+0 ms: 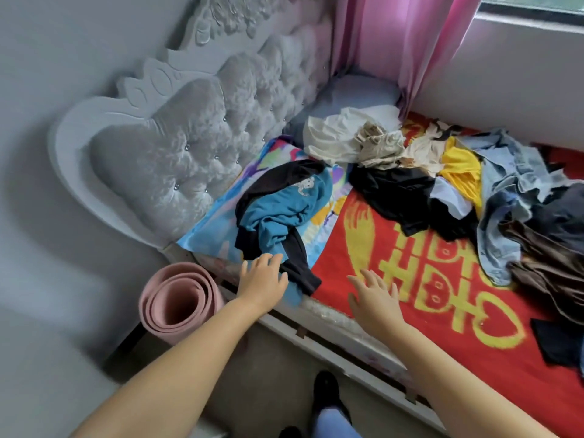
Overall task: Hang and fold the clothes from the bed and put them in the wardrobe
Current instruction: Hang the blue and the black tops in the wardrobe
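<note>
Teal and black, the top point(281, 210) lies crumpled on a patterned pillow point(215, 235) at the head of the bed point(347, 327), apart from the main heap, probably singled out as the next garment to sort. Head view: the left hand point(262, 286) reaches forward, palm down, fingers straight and loosely spread, fingertips touching the top's lower hem near the bed edge; nothing is gripped yet. The right hand point(376, 298) hovers palm down over the red blanket point(410, 263), fingers spread, holding nothing, just beside the top's dark sleeve. Both forearms extend from the lower frame and converge on the garment, which suggests a two-handed pick-up or flattening is about to start. The pile point(458, 184) of mixed clothes, white, black, yellow and denim, sits further along the bed, well apart from both hands and below the pink curtain point(395, 42). A rolled pink mat point(180, 298) stands on the floor against the bed. No wardrobe is visible.
</note>
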Demonstrator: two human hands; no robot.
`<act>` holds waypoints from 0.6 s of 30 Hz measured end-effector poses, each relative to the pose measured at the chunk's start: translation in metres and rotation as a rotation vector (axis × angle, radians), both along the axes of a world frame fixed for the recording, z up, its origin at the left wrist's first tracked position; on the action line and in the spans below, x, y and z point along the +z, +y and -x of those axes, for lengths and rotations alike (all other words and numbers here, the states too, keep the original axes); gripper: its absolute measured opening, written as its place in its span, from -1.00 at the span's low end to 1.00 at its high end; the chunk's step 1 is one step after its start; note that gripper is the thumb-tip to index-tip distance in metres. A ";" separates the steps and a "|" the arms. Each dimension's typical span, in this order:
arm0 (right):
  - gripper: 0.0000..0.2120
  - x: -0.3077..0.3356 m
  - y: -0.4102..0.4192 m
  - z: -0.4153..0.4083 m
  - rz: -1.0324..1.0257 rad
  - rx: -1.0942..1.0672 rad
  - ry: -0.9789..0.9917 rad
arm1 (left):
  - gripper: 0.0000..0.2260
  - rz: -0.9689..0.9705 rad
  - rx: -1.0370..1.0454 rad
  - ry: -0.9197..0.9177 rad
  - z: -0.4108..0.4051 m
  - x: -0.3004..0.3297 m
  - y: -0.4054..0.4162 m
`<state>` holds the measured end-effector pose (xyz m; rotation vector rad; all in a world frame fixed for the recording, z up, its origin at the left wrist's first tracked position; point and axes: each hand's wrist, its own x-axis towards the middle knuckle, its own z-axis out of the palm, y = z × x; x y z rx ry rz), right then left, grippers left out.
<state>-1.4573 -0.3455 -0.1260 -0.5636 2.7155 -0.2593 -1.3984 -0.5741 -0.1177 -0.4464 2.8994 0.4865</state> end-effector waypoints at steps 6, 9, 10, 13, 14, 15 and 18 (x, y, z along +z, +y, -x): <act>-0.58 -0.021 -0.055 0.107 0.016 0.042 -0.058 | -0.58 -0.012 0.044 -0.017 0.095 -0.016 -0.055; -0.57 -0.032 -0.071 0.164 -0.013 0.049 -0.104 | -0.57 -0.025 0.064 -0.035 0.144 -0.025 -0.074; -0.57 -0.037 -0.076 0.184 -0.025 0.047 -0.115 | -0.57 -0.024 0.054 -0.039 0.161 -0.028 -0.080; -0.56 -0.052 -0.094 0.238 -0.072 0.048 -0.165 | -0.57 -0.036 0.048 -0.056 0.206 -0.040 -0.101; -0.55 -0.058 -0.101 0.255 -0.083 0.041 -0.183 | -0.57 -0.033 0.040 -0.062 0.222 -0.045 -0.109; -0.55 -0.065 -0.109 0.272 -0.092 0.033 -0.203 | -0.57 -0.031 0.029 -0.071 0.239 -0.050 -0.117; -0.55 -0.085 -0.137 0.323 -0.078 0.005 -0.246 | -0.57 -0.014 -0.009 -0.083 0.298 -0.069 -0.142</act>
